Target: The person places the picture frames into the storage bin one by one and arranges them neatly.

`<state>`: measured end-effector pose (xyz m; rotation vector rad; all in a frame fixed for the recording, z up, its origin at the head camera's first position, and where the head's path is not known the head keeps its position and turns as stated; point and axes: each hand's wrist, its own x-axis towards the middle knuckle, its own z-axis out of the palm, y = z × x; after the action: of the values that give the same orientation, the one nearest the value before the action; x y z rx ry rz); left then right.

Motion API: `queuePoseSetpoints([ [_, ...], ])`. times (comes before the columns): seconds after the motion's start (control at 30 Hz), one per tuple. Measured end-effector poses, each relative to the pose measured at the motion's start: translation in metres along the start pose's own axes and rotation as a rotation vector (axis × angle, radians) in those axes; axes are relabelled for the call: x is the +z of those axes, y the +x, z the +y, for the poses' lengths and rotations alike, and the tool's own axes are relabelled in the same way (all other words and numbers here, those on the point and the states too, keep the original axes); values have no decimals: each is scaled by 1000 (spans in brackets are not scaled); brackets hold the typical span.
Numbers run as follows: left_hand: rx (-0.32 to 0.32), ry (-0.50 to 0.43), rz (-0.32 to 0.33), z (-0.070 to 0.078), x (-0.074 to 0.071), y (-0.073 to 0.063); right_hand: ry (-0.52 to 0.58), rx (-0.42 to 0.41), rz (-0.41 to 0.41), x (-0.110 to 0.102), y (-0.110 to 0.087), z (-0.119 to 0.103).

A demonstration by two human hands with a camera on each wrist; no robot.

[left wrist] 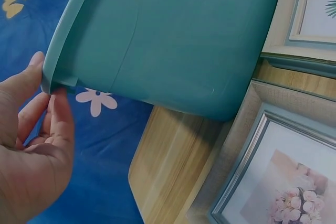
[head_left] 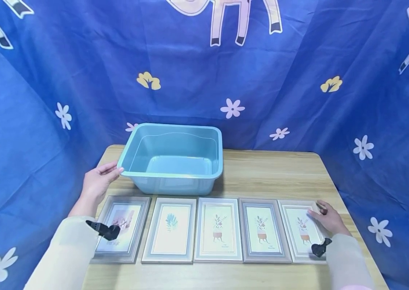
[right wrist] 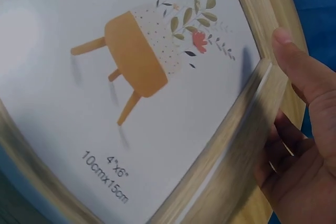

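My left hand (head_left: 97, 181) pinches the left front corner of a blue plastic basin's rim (head_left: 171, 176), thumb on one side and fingers on the other. The left wrist view shows the same grip close up, with the left hand (left wrist: 44, 135) at the lip. On the right, my right hand (head_left: 329, 217) holds the right edge of the rightmost picture frame (head_left: 285, 225), a pale wood one with a potted-plant print. In the right wrist view the thumb lies along the edge of that frame (right wrist: 236, 166), and the fingers curl by its outer side, partly hidden.
Several more picture frames lie in a row: a grey one with pink flowers (head_left: 142, 229), a pale one with a blue plant (head_left: 150, 233), and others beside them. Everything stands on a wooden table (head_left: 269, 169). A blue patterned curtain (head_left: 255, 80) encloses it.
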<state>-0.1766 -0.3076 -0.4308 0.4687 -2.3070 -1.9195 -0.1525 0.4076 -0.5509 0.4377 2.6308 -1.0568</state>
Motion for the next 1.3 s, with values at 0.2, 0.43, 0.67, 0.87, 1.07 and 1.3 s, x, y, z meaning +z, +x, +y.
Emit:
queuePoseSetpoints([
  [0.2,-10,-29,5,4,2,-2,2,-2,25,5,4,4],
  [0.43,-22,76,5,4,1,-5,-40,-51,101,10,11,4],
  [0.67,-14,52,0,1,1,-6,-79,-106,156,13,13,5],
  [0.87,-4,-2,-11,2,2,-6,-84,-66,179,12,13,1],
  [1.07,-12,46,-8,3,3,-6,-97,-35,176,12,14,0],
  [1.3,-19,41,7,4,2,-8,-97,-92,150,5,12,-3],
])
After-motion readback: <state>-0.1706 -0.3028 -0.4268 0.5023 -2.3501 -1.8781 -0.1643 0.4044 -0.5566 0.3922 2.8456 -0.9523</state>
